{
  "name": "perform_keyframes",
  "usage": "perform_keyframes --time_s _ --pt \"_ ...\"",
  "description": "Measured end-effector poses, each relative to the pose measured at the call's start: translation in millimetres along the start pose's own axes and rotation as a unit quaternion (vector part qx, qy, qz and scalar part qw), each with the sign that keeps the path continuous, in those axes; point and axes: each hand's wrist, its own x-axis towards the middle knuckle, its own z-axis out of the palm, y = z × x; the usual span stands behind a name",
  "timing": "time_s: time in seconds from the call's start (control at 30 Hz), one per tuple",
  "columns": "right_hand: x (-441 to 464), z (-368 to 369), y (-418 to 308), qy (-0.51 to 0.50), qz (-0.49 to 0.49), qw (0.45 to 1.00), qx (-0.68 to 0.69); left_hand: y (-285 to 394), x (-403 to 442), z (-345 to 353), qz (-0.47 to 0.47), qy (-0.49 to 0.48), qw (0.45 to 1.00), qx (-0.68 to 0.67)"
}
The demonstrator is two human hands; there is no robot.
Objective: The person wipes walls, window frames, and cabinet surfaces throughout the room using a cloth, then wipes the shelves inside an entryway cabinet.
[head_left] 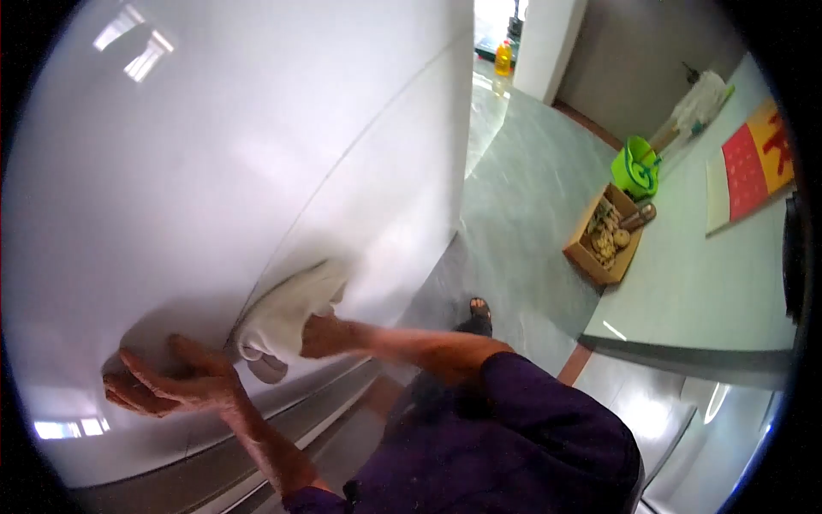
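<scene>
Dark red strokes showed on the yellow part of a red-and-yellow sheet (pixel 755 163) on the pale surface at the far right, cut off by the edge of the view and too unclear to be read; any lettering on the bottle of yellow liquid (pixel 503 60) at the top was too small to make out. The pale cloth (pixel 291 310) lay against a glossy white panel (pixel 257 128), under the right hand (pixel 324 336). Its long axis ran diagonally, one end pointing to the lower left, towards the left hand (pixel 180 381), the other to the upper right; a thin dark seam in the panel met its lower-left end. The right fingers were hidden in the cloth, so whether they gripped it or lay flat could not be told. The left hand was beside the cloth, its fingers bent and spread apart. Across the grey floor (pixel 531 180) stood a cardboard box (pixel 621 272) of lumpy tan pieces, with a green bucket (pixel 634 171) just beside it.
</scene>
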Motion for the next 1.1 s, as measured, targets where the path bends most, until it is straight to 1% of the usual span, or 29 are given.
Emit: perform_keyframes --time_s 0.1,0.17,0.23,0.27,0.33,0.4,0.47,0.53,0.57,0.6,0.63,0.67,0.73,0.8,0.87,0.93,1.0,1.07,1.1 --pt "19.6 -43.6 41.3 0.060 0.026 0.996 0.066 -2.6 0.0 0.2 0.010 0.019 1.000 0.010" --pt "45.5 -94.7 78.4 0.152 0.083 0.984 0.038 -7.1 -2.9 0.9 0.017 0.032 0.999 0.022" --pt "57.5 -134.4 123.0 0.231 0.147 0.962 -0.004 -6.9 -0.3 1.7 0.027 0.037 0.998 0.035" --pt "61.3 -145.8 144.0 0.273 0.188 0.943 -0.023 -7.7 4.1 3.1 0.034 0.037 0.999 0.018" --pt "63.9 -176.8 189.8 0.338 0.241 0.910 -0.016 -9.5 12.6 5.5 0.047 0.036 0.998 -0.015" --pt "72.2 -212.0 227.0 0.487 0.229 0.842 -0.041 -3.9 17.5 4.2 0.033 0.017 0.999 -0.028" --pt "39.4 -217.2 280.0 0.475 0.364 0.801 0.028 4.3 22.6 1.1 0.016 -0.005 0.999 -0.035" --pt "9.3 -233.4 320.6 0.458 0.464 0.755 0.061 13.3 29.1 -0.7 0.022 -0.006 1.000 -0.013" --pt "-9.4 -229.3 342.8 0.481 0.503 0.712 0.096 20.2 35.5 1.9 0.035 0.009 0.999 0.011" --pt "-17.2 -229.9 348.5 0.501 0.539 0.665 0.126 19.9 37.1 1.5 0.042 0.001 0.999 0.030" --pt "-28.2 -228.1 348.7 0.524 0.549 0.619 0.201 19.8 38.8 1.2 0.049 -0.006 0.998 0.049" --pt "-38.5 -226.5 347.6 0.545 0.553 0.568 0.273 9.3 38.1 -5.1 0.051 -0.037 0.996 0.064" --pt "-77.1 -198.4 357.1 0.566 0.577 0.520 0.275 1.6 39.1 -1.2 0.056 -0.026 0.995 0.076" --pt "-97.6 -174.0 343.3 0.593 0.585 0.479 0.277 2.2 41.4 6.8 0.060 0.028 0.995 0.070" --pt "-117.2 -134.2 320.2 0.584 0.588 0.521 0.204 7.4 43.1 11.0 0.053 0.049 0.995 0.067" --pt "-110.7 -105.5 270.9 0.582 0.628 0.475 0.202 15.4 40.4 9.6 0.039 0.051 0.996 0.064" --pt "-101.8 -80.0 212.7 0.563 0.667 0.422 0.247 14.9 39.8 8.8 0.037 0.046 0.996 0.063" --pt "-98.3 -53.4 156.8 0.517 0.701 0.385 0.305 12.6 39.7 6.4 0.039 0.045 0.996 0.060" --pt "-119.0 -20.3 126.4 0.480 0.703 0.377 0.365 10.9 38.7 5.1 0.038 0.044 0.997 0.057"
